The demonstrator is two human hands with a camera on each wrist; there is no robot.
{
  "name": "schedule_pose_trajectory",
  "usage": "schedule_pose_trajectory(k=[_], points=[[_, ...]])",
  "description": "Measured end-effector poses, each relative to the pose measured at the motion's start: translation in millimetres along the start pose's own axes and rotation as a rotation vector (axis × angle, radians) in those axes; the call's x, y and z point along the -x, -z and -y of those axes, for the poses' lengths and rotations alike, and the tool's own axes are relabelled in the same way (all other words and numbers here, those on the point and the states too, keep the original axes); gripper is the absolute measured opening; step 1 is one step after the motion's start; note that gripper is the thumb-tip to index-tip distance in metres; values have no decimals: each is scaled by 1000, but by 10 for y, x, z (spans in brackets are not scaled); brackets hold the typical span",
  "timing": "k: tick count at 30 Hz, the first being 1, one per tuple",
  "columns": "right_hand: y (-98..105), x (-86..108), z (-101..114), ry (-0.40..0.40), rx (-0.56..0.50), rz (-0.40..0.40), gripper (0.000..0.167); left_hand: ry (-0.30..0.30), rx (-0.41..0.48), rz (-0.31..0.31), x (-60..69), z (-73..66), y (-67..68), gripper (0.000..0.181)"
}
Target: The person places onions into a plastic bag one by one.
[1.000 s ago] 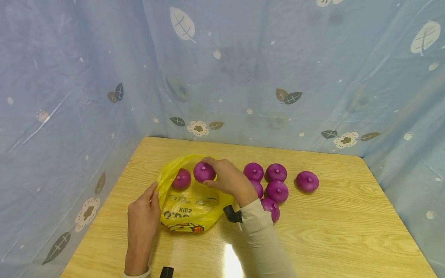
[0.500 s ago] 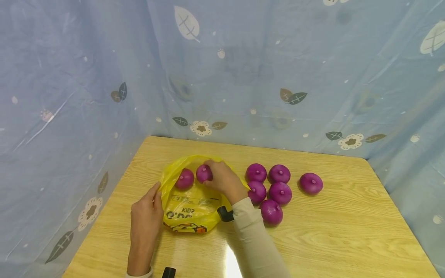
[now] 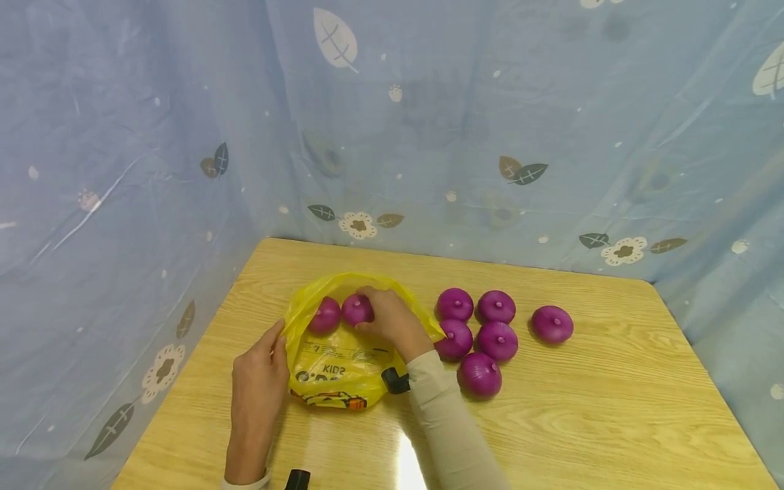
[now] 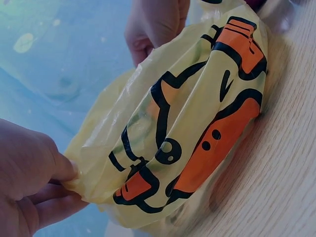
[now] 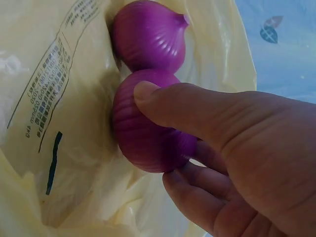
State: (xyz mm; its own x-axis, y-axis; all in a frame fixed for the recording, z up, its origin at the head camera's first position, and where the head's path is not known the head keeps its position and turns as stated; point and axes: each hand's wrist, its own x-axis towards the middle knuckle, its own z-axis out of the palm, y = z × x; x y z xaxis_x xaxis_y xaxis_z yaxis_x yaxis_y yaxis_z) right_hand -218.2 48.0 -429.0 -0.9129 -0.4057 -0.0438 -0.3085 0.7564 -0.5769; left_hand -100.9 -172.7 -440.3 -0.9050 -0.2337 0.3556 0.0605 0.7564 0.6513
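A yellow plastic bag (image 3: 349,395) lies with its mouth open on the table. My left hand (image 3: 258,381) pinches the bag's left rim, thumb against fingers; the left wrist view shows that hand (image 4: 34,177) at the bag's edge (image 4: 94,182). Inside the bag, my right hand (image 3: 395,323) holds a purple onion (image 3: 356,309). A second onion (image 3: 324,316) sits to its left in the bag. In the right wrist view the thumb and fingers of my right hand (image 5: 242,153) are round the held onion (image 5: 148,123), which touches the other onion (image 5: 148,37).
Several purple onions (image 3: 497,341) are grouped right of the bag, the nearest partly beside its right edge. One more onion (image 3: 552,324) stands apart further right. A patterned blue curtain (image 3: 429,136) hangs behind and beside the wooden table (image 3: 612,395).
My right hand has lowered the onion into the bag and moved it closer to the one inside. My left hand keeps its pinch on the rim. The head view has shifted slightly.
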Motion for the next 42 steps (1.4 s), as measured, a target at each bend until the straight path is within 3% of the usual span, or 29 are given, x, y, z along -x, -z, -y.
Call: schedule_pose_trajectory(k=[9,32,42], points=[[-59,-18,25,41,-19,-21,61,-7,2,-3,-2,4,7,36],[-33,36,45,-1,-4,10,71,-16,9,-16,3,-24,15,35],[143,156,133,56,18,-51,66,-1,11,-23,1,-38,38,35]])
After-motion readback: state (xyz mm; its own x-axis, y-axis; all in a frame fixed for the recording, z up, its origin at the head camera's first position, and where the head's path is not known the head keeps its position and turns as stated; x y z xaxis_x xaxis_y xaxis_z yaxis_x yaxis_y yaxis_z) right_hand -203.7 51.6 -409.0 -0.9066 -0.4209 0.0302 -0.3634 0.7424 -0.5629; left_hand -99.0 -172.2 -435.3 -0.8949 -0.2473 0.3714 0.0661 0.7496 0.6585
